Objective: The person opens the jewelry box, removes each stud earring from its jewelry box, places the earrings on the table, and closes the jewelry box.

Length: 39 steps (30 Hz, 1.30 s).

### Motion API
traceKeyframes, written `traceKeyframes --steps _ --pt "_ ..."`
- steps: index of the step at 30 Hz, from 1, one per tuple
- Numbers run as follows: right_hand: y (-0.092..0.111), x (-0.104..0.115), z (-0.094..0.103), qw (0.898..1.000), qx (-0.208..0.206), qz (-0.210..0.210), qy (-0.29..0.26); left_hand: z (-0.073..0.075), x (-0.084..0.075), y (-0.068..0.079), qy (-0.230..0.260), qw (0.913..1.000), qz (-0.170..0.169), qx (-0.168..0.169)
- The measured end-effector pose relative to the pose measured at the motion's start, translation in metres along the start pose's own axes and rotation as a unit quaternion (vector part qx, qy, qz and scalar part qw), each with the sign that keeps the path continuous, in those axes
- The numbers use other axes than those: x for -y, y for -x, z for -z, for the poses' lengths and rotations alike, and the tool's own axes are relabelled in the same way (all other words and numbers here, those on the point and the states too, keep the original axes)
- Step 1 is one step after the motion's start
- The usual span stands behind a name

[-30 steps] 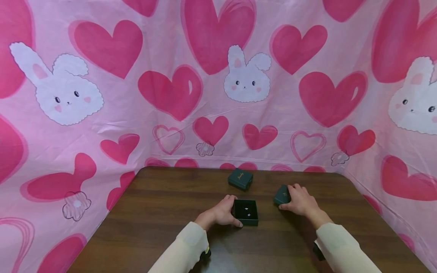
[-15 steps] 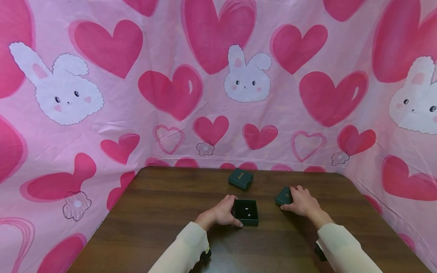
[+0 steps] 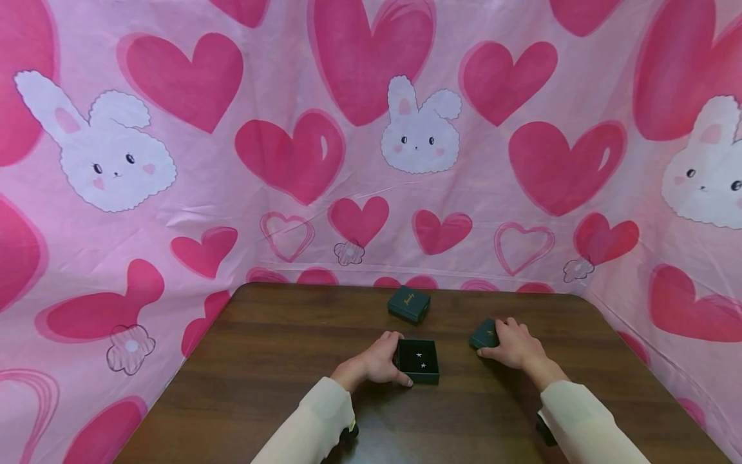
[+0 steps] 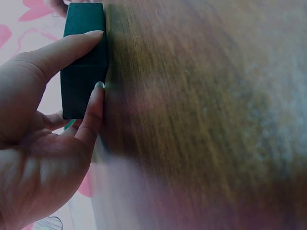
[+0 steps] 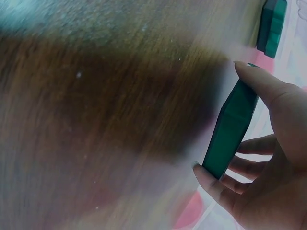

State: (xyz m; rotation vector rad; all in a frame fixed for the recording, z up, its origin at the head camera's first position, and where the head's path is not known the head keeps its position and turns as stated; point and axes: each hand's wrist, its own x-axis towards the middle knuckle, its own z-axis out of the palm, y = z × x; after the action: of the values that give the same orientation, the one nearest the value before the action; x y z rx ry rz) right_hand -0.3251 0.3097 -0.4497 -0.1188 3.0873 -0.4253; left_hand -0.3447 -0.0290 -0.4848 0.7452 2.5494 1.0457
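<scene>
The gap between open box and lid seems passable; closed box stands farther back.

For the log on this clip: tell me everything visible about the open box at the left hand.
The open box is small, squarish and dark green, its walls smooth and matte, like covered cardboard. It has no lid on; inside is a black, soft-looking insert with two tiny, pale star-shaped pieces on it. It sits open side up on the brown wood-grain table. The left hand grips its left end, thumb against the near wall.
</scene>
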Motion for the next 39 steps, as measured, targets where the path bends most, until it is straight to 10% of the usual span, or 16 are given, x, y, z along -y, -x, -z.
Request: traceKeyframes --steps 39 --pt "0.002 -0.002 -0.002 1.0 0.01 0.002 0.018 0.003 -0.003 0.003 -0.004 0.9999 -0.008 0.009"
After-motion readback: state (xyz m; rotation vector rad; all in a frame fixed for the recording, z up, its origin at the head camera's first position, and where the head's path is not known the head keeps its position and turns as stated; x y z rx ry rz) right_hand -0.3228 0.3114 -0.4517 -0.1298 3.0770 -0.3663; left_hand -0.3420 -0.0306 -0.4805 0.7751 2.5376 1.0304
